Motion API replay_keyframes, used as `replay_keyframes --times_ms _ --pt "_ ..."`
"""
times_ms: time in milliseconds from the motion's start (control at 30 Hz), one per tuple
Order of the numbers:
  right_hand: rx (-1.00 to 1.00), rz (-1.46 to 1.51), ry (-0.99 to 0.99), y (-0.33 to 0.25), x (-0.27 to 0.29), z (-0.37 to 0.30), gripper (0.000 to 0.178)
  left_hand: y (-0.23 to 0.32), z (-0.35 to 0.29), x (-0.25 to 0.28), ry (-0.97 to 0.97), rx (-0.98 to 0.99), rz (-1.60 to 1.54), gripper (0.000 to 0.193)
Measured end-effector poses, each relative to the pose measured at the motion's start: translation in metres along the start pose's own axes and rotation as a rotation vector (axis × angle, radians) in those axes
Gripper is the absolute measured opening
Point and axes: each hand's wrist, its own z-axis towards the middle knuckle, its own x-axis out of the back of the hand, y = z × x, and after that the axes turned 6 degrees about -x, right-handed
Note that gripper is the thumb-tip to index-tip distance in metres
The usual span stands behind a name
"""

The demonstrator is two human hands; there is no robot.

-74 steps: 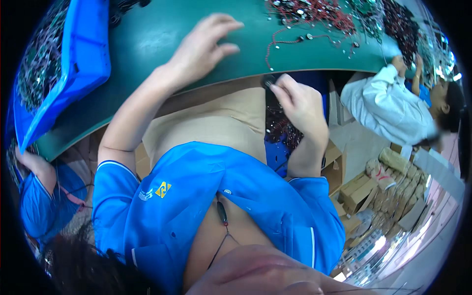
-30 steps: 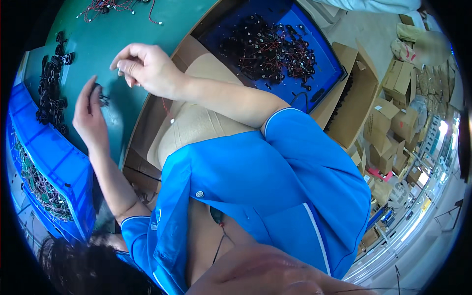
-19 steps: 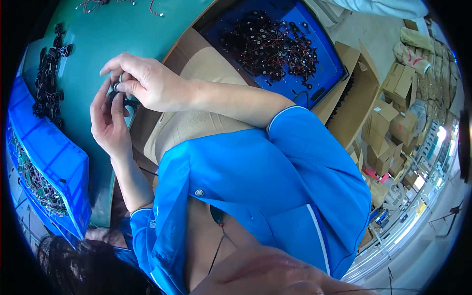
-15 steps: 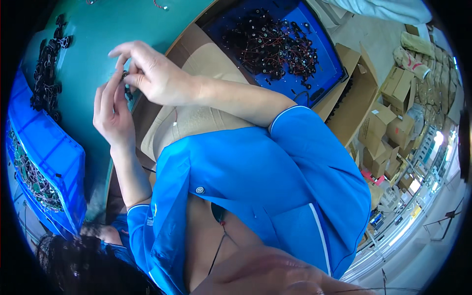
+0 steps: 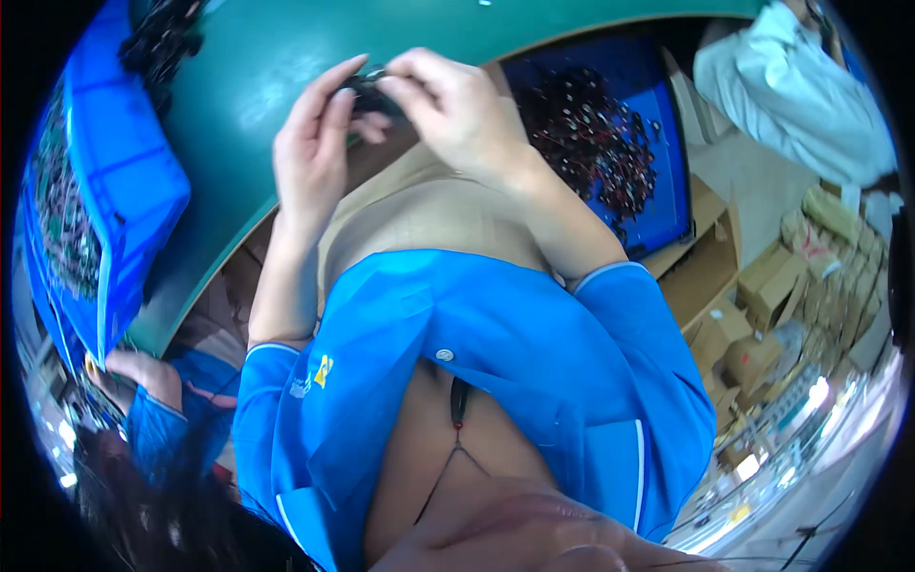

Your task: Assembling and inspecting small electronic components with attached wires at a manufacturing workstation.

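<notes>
A small black part (image 5: pixel 366 95), blurred and partly hidden by fingers, is held between my two hands above the green table (image 5: pixel 248 86). My left hand (image 5: pixel 317 143) has its thumb and fingers closed about the part's left side. From the other side, the thumb and forefinger of my right hand (image 5: pixel 459 110) pinch its upper end. What kind of part it is does not show clearly. Beyond my right forearm lies a blue tray (image 5: pixel 673 143) with many small black pieces (image 5: pixel 596 133) and red wires heaped in it.
At the left stands a blue bin (image 5: pixel 129 162) of green boards and wires (image 5: pixel 67 210). Black parts (image 5: pixel 162 43) are piled beside it. Cardboard boxes (image 5: pixel 762 286) stand at the right. One co-worker's pale sleeve (image 5: pixel 791 91) shows far right, another's arm (image 5: pixel 152 377) lower left.
My view has turned, so the table, bin and tray sit differently in it. Both hands have shifted right in the picture, still closed together around the small black part.
</notes>
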Motion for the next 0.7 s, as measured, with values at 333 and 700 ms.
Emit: replay_keyframes --times_ms 333,700 --pt "-0.047 -0.007 -0.136 -0.003 -0.005 -0.005 0.007 -0.007 0.002 0.0 0.083 -0.052 -0.107 0.026" --pt "-0.095 0.036 -0.272 -0.011 0.005 0.004 0.005 -0.018 0.008 0.02 -0.074 -0.042 -0.32 0.03"
